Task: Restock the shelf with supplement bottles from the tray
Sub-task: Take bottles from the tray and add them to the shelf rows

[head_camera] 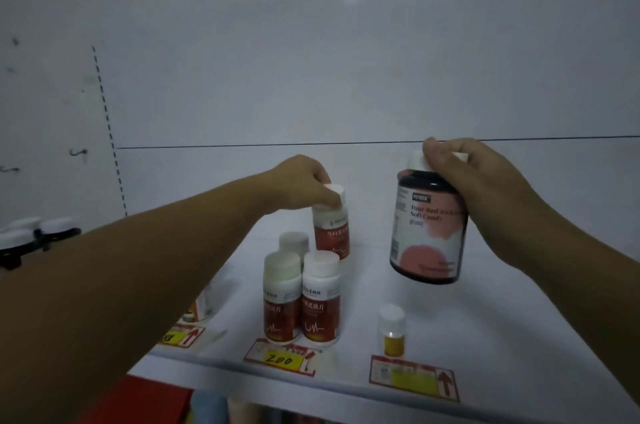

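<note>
Restocking partway: our left hand (304, 181) pinches a red-label bottle (332, 233) by its cap behind three shelved bottles (301, 302) near the shelf (485, 319) front edge, while our right hand (478, 181) grips a dark bottle (429, 233) above it, unplaced.

Shelf (502, 319) is reading plain white. 200 tag (280, 359) is showing yellow in a red border. Behind that tag, red-label bottles (320, 309) are wearing white caps. Right of it: dark bottle (429, 240) is carrying a white label with pink blotches; small bottle (393, 333) is showing a yellow label.
</note>
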`<state>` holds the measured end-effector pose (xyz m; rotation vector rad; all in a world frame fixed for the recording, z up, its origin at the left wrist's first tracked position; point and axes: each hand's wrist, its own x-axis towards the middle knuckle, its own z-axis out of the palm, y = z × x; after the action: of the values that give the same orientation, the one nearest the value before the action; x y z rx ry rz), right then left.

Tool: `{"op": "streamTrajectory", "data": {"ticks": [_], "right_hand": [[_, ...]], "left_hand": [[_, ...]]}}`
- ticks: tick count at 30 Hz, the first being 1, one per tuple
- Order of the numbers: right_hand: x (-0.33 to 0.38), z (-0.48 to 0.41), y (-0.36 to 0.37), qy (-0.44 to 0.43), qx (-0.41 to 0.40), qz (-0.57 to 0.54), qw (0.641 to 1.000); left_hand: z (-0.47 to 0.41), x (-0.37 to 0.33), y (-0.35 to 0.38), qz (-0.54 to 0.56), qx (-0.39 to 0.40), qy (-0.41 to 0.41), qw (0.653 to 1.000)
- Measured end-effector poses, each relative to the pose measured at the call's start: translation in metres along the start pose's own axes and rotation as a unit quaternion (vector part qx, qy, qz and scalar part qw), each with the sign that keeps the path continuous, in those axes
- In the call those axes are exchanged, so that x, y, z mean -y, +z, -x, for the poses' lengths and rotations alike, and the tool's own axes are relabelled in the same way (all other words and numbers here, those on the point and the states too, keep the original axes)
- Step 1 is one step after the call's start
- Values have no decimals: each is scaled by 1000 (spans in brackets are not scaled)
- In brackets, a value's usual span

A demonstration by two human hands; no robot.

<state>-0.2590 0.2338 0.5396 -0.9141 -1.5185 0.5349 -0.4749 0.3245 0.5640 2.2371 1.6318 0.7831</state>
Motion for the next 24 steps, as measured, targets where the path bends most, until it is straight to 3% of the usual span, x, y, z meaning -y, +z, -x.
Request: {"op": "streamTrajectory", "data": {"ticks": [7,14,16,20,24], "right_hand": [[-21,-27,15,24,51,-45,997],[-15,-44,49,39,83,-100,991],[-7,-47,62,33,89,-108,990],[17,-51,103,16,103,-123,987],[54,-46,175,47,154,-168,973]], "left_hand": [[-23,20,26,-99,145,-67,982],[-25,23,30,-124,227,-72,963],[-18,24,16,-79,233,-67,967],[24,48,-42,92,139,-22,986],[99,98,-114,255,139,6,957]]}}
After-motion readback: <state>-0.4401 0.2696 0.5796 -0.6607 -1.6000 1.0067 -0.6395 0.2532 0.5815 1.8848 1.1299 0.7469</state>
